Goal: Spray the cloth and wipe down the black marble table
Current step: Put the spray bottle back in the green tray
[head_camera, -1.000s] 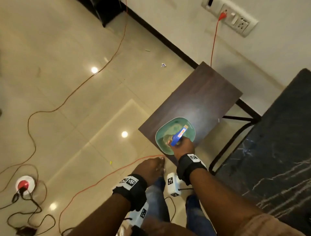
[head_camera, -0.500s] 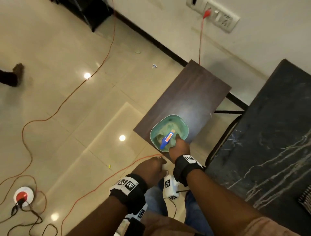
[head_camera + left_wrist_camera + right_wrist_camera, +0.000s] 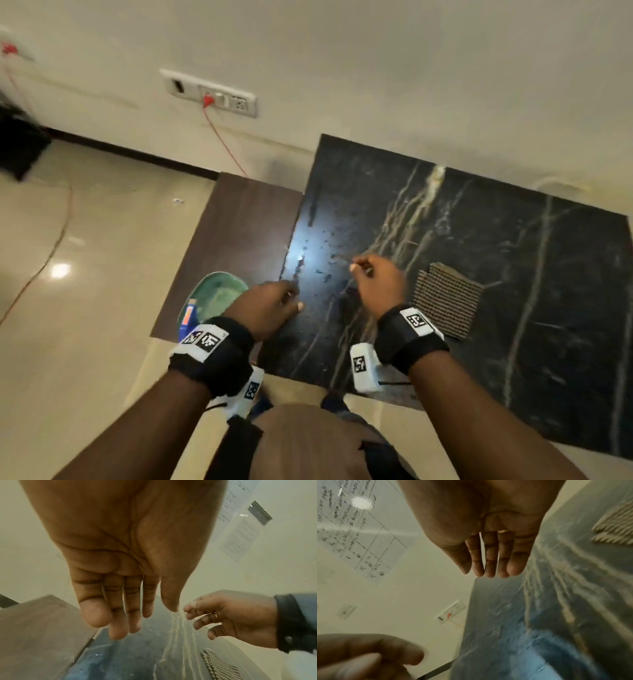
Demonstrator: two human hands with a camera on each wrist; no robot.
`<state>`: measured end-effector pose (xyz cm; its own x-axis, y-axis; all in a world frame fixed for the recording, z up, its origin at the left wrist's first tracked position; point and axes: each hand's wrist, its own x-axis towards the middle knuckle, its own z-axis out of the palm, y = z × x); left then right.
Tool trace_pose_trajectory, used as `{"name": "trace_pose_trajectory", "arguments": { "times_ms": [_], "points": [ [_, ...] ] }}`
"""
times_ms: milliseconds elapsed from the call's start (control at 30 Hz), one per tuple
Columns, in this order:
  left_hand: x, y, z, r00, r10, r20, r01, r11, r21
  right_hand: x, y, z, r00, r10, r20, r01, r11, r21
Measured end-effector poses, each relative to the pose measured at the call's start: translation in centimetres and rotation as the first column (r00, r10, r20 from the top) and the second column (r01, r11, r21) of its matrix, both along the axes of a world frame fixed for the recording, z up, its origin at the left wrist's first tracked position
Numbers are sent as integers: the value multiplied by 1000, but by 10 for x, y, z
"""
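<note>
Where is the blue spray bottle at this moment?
In the head view, the spray bottle lies in the green bowl on the brown side table, left of the marble table and just beyond the left hand.

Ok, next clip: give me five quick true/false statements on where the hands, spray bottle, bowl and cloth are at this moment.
1. Both hands hold nothing. True: the left hand and right hand are bare over the black marble table.
2. The spray bottle lies in the green bowl. True.
3. The bowl sits on the marble table. False: it sits on the brown side table.
4. The right hand grips the woven cloth. False: the cloth lies untouched on the marble, to the right of that hand.
5. The marble looks wet near the hands. True.
</note>
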<state>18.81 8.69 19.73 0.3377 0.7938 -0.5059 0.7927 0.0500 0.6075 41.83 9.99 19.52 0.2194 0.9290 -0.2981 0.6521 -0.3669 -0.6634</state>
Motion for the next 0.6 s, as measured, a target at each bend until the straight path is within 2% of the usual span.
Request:
{"name": "trace_pose_trajectory", "arguments": {
  "times_ms": [67, 133, 167, 233, 300, 367, 433, 533, 600],
  "points": [
    [46, 6, 6, 998, -59, 13, 59, 998, 10, 68, -12, 5, 975, 8, 224, -26, 997, 77],
    [90, 10, 8, 993, -117, 9, 117, 993, 4, 123, -27, 2, 914, 9, 406, -61, 992, 115],
    [105, 10, 6, 990, -141, -1, 141, 990, -2, 142, -33, -1, 892, -2, 452, -36, 997, 75],
    [138, 9, 3, 984, -174, -38, 174, 985, -16, 181, -42, -16, 876, -109, 470, 166, 983, -80],
    [167, 8, 1, 979, -194, -58, 193, 981, -25, 208, -47, -30, 871, -200, 448, 344, 900, -269],
    [191, 7, -2, 971, -229, -62, 227, 973, -42, 220, -48, -42, 895, -290, 339, 413, 826, -384],
    [214, 9, -6, 957, -280, -79, 277, 960, -48, 225, -46, -51, 896, -386, 220, 444, 786, -429],
    [238, 12, -10, 944, -314, -99, 309, 949, -63, 232, -45, -58, 853, -512, 102, 496, 734, -463],
    [246, 13, -12, 943, -316, -102, 309, 948, -77, 236, -44, -59, 845, -531, 62, 494, 732, -469]
  ]
}}
